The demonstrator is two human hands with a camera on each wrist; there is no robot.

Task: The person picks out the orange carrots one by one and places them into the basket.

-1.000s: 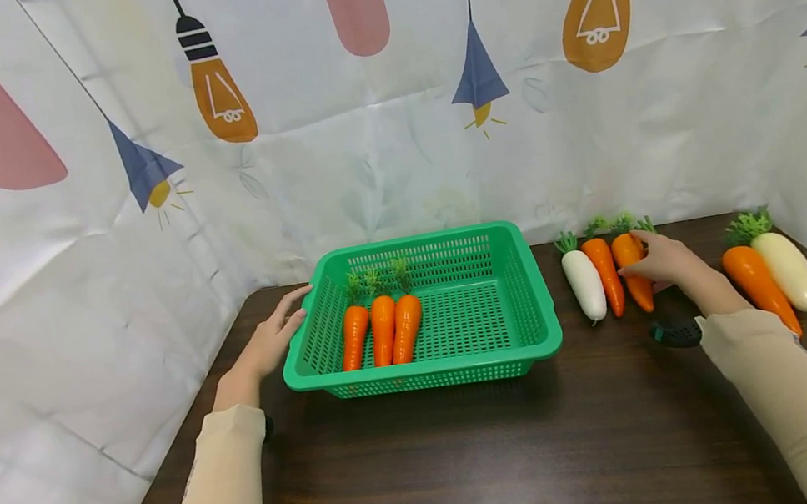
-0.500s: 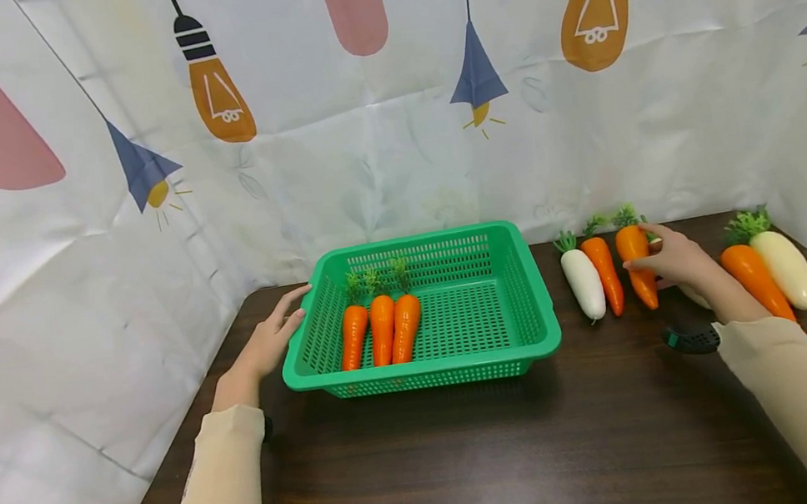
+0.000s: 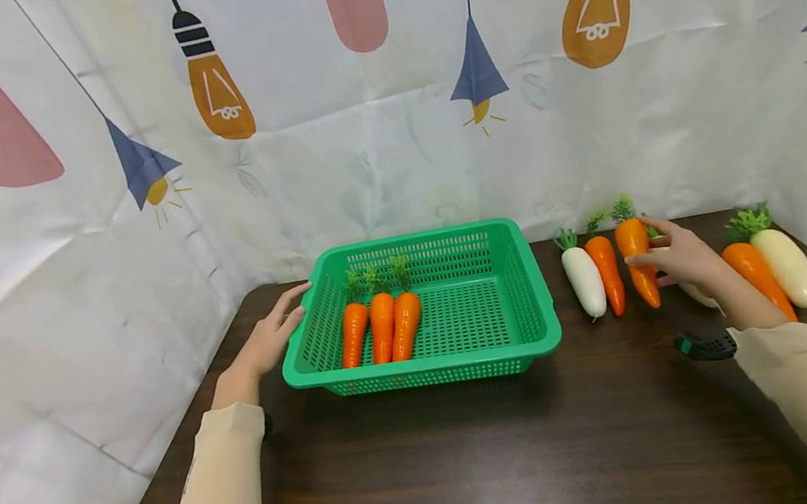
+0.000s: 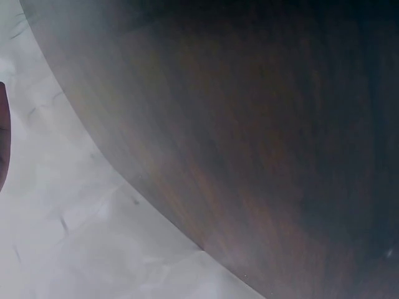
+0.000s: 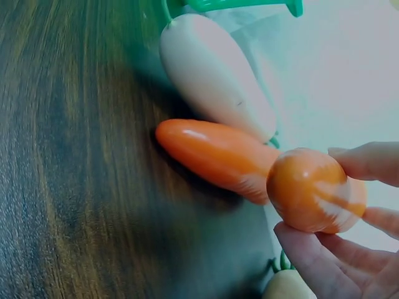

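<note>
My right hand (image 3: 687, 259) pinches an orange carrot (image 3: 634, 245) with a leafy green top, at the right of the table. In the right wrist view thumb and fingertips hold this carrot (image 5: 302, 187), seen end-on and raised off the wood. Beside it lie another carrot (image 3: 606, 273) and a white radish (image 3: 584, 282). A second white radish (image 3: 702, 298) is partly hidden behind the right hand. My left hand (image 3: 269, 342), fingers relaxed, touches the left rim of the green plastic basket (image 3: 425, 364). Three carrots (image 3: 383, 328) lie side by side in the basket's left part.
Further right lie a large carrot (image 3: 757, 276) and a large white radish (image 3: 787, 268). A patterned white curtain (image 3: 391, 152) hangs behind and left of the dark wooden table (image 3: 459, 455). The left wrist view shows mainly tabletop (image 4: 249, 137) and its edge.
My right hand has lifted the carrot slightly and shifted a little right, uncovering part of the white radish behind it. The left hand and basket have stayed in place.
</note>
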